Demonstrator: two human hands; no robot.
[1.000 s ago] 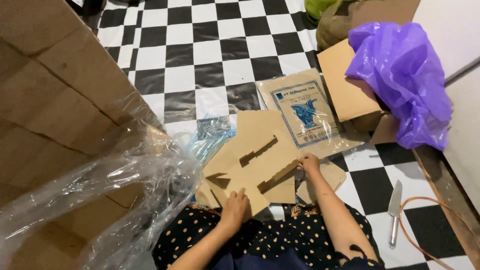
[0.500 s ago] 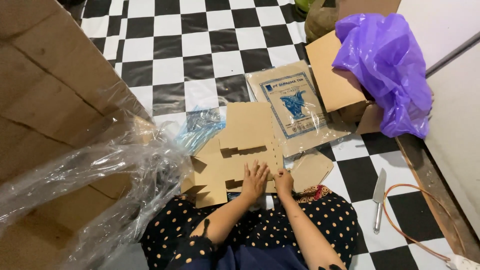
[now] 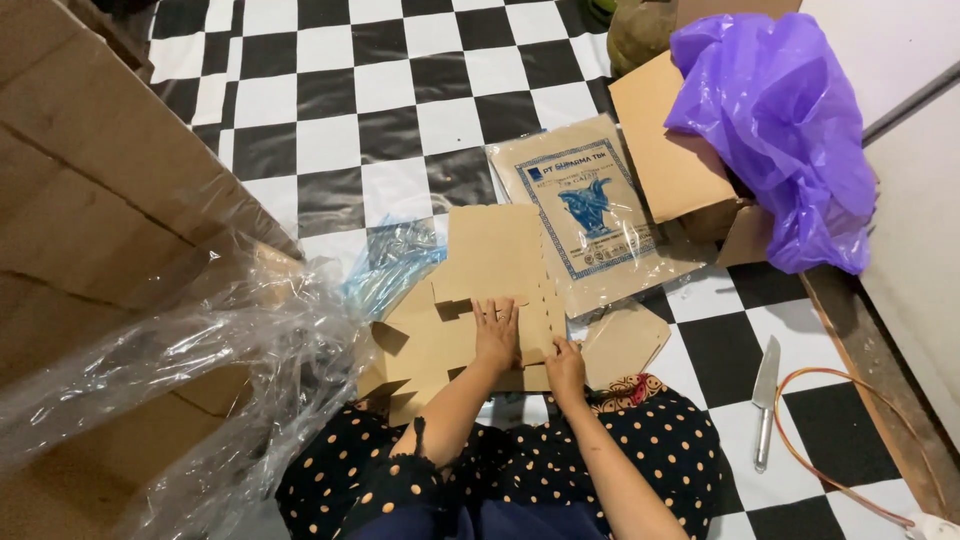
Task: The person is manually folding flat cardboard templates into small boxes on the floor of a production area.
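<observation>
Your fingers on the left hand are spread flat and pressed down on the die-cut cardboard blank, not clenched around anything. The right hand sits just beside it with its fingers curled onto the near edge of the same sheet, so it looks more like pinning than a proper grasp, though I can't really tell if a thumb is tucked under the edge.

The blank is lying on the checkered floor right in front of your knees, with its flaps and slots splayed out and one panel running up toward the printed paper packet. To me this looks like the creasing stage: you're flattening a panel along a fold line while the other hand keeps the sheet from sliding.

Judging by that, the next move calls for keeping the left palm as the anchor and getting the right fingers properly under a flap, since a flat sheet on a smooth floor will skate.

Further out there's crinkly clear plastic wrap on your left over a big carton, a purple plastic bag on a cardboard box, and a knife by an orange cable on your right.
</observation>
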